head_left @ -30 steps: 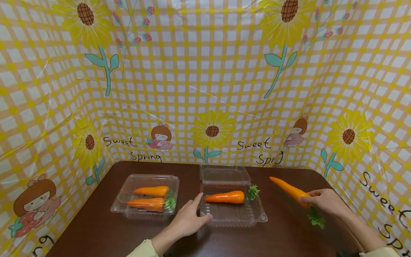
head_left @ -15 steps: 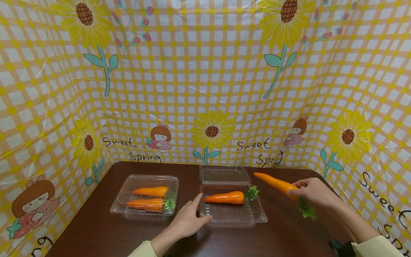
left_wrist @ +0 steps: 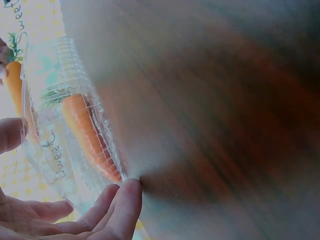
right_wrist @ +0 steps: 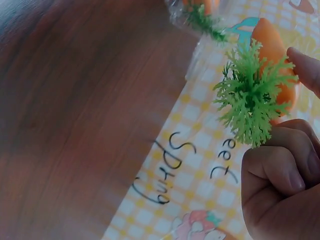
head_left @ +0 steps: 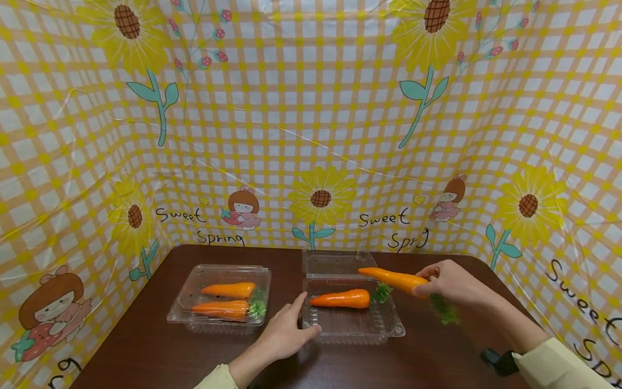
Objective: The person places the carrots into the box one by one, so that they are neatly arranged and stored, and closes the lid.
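Note:
In the head view, my right hand [head_left: 454,286] pinches an orange carrot [head_left: 391,280] near its leafy end. The tip points left, over the back right corner of a clear plastic clamshell box [head_left: 347,326]. Green leaves [right_wrist: 252,95] of this carrot hang below the hand, large in the right wrist view. One carrot [head_left: 342,299] lies inside the box along its back half, its leaves to the right. My left hand [head_left: 284,332] rests at the box's left edge with fingers spread; in the left wrist view the fingertips [left_wrist: 130,187] are right at the rim.
The box's lid [head_left: 337,263] lies folded back behind it. To the left stands a second clear box [head_left: 187,310], closed, with two carrots inside. All sit on a dark brown table [head_left: 146,351], enclosed by a yellow checked cloth [head_left: 272,146] at the back and sides.
My right hand has moved left with the carrot, bringing its tip from right of the open box to above its back right corner. My left hand and both boxes have stayed put.

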`<state>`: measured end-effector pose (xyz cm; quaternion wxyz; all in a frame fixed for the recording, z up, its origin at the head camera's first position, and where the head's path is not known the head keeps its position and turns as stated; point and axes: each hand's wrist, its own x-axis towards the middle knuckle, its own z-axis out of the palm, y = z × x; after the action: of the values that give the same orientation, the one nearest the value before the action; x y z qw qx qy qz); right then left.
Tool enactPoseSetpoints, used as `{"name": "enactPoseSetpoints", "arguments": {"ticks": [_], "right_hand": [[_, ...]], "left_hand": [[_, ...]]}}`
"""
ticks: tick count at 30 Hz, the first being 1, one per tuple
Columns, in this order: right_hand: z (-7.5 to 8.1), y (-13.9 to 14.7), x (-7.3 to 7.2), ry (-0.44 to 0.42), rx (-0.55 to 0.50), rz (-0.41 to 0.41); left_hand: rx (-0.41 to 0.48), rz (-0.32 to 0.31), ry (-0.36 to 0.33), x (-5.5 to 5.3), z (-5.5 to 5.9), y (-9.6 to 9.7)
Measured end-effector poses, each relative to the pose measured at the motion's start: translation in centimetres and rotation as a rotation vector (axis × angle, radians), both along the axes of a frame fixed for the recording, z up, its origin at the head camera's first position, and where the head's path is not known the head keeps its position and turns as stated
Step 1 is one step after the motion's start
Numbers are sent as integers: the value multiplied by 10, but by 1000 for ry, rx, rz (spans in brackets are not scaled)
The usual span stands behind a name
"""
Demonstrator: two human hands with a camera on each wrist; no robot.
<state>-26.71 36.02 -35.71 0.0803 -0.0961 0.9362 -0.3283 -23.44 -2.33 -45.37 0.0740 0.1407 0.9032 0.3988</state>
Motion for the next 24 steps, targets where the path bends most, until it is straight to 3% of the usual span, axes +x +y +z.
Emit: {"name": "enactPoseSetpoints", "arguments": {"ticks": [17,24], "right_hand": [[-4,-58,-14,-49,-59,171],[-10,-80,-19,-55,-2,182]], "left_hand": [[-7,3,9,0,0,0],[-7,11,4,-1,0,0]]}}
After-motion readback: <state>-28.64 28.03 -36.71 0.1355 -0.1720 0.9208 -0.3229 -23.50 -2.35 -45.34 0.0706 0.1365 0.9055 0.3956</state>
